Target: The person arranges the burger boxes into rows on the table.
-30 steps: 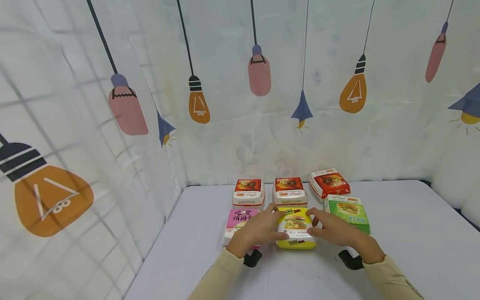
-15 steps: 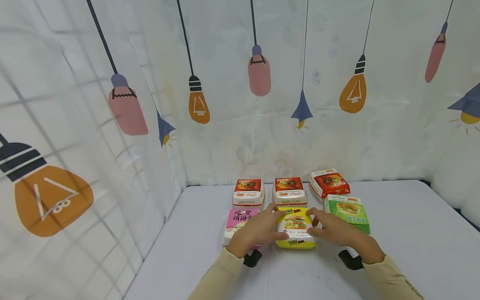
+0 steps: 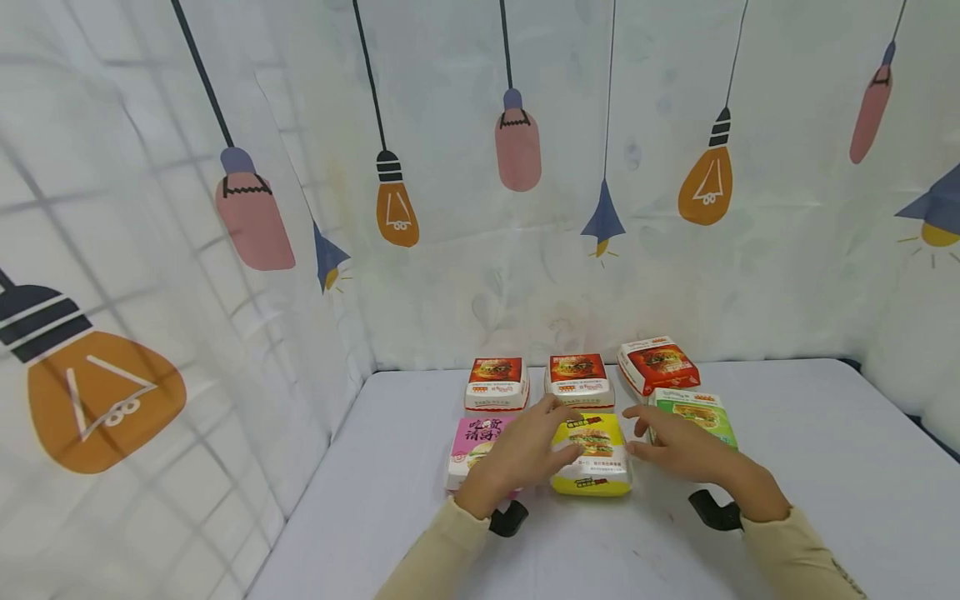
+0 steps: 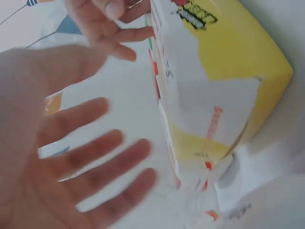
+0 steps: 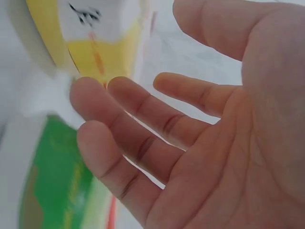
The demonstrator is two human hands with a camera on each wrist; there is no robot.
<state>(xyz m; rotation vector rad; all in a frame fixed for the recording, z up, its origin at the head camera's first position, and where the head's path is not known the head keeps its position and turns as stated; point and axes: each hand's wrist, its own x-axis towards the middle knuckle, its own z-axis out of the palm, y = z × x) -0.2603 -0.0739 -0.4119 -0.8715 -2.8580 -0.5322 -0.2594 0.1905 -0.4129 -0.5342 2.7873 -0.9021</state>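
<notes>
A yellow and white burger box (image 3: 592,462) sits on the table in the front row, between my two hands. My left hand (image 3: 519,450) hovers at its left side with fingers spread, as the left wrist view shows a gap between fingers and box (image 4: 224,95). Over on the right, my right hand (image 3: 686,446) is apart from the box, its palm and loosely bent fingers bare in the right wrist view. A green burger box (image 3: 697,408) lies partly hidden behind the right hand. The left hand and forearm overlap a pink burger box (image 3: 472,446).
Behind stand two red and white burger boxes (image 3: 497,385) side by side, with a third, turned red box (image 3: 660,367) at the back right. The white table (image 3: 360,500) meets a lamp-printed curtain (image 3: 450,300) at its back and left.
Both hands have let go of the yellow box. The right hand has drawn away to the right and the left hand has lifted slightly; the box stays in place.
</notes>
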